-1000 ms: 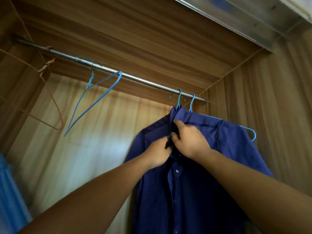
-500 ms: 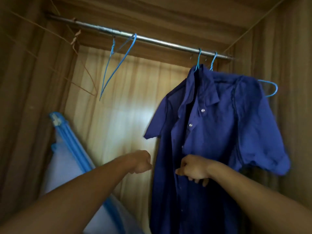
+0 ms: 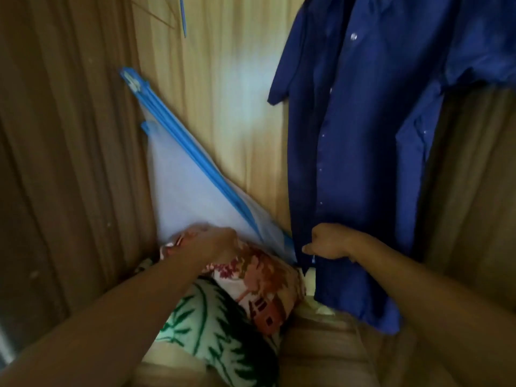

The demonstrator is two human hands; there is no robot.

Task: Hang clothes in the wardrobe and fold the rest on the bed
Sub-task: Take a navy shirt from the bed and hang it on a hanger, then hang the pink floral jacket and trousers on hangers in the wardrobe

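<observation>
Shirt (image 3: pixel 363 163), dark blue with short sleeves, is hanging inside the wardrobe (image 3: pixel 69 163) on the right side, in front of the pale back panel. Its collar end is running out past the top edge, so I'm not seeing what it is hanging from. A row of small buttons is showing down the front, and the hem is hanging just above the wardrobe floor.

My right hand (image 3: pixel 332 243) is sitting low on the shirt's front edge. The fingers (image 3: pixel 317 238) are curling in and the thumb is pointing left, pinching the edge of the cloth beside a button.

My left hand (image 3: pixel 212 241) is reaching down to the left, well apart from the shirt, over the floral cushion (image 3: pixel 265 275). Only its back is showing and the fingers are bending down out of sight, so I can't tell if they are gripping anything.

The leaf cushion (image 3: pixel 212 325), green on white, is lying just in front of the floral one, touching it. A white net (image 3: pixel 181 196) with blue trim is leaning in the back left corner behind both cushions. A blue hanger (image 3: pixel 183 20) tip is poking in at the top, well left of the shirt. The picture is a bit blurred.
</observation>
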